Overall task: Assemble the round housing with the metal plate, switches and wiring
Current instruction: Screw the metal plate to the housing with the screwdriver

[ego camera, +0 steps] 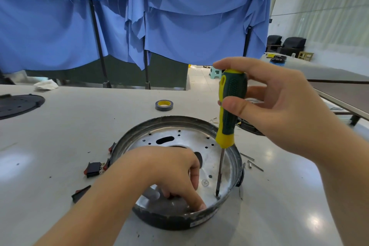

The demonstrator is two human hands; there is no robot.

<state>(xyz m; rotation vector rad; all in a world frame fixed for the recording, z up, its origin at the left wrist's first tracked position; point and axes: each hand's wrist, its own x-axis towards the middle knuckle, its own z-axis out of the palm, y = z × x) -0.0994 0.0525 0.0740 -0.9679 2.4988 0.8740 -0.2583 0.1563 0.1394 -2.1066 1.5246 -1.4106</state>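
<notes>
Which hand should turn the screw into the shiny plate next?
The right hand, most likely. It already grips the screwdriver, which stands upright with its tip on the metal plate. The left hand presses on the plate inside the round housing, steadying it.

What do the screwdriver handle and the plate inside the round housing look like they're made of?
Screwdriver handle: probably moulded plastic with a rubbery grip, given its yellow body and dark green dimpled matte panels. Metal plate: bare sheet metal, likely aluminium or steel, silvery with a dull brushed sheen and punched holes.

Bright, even light; soft glare patches on table (259, 215); wide-angle edge bending.
</notes>
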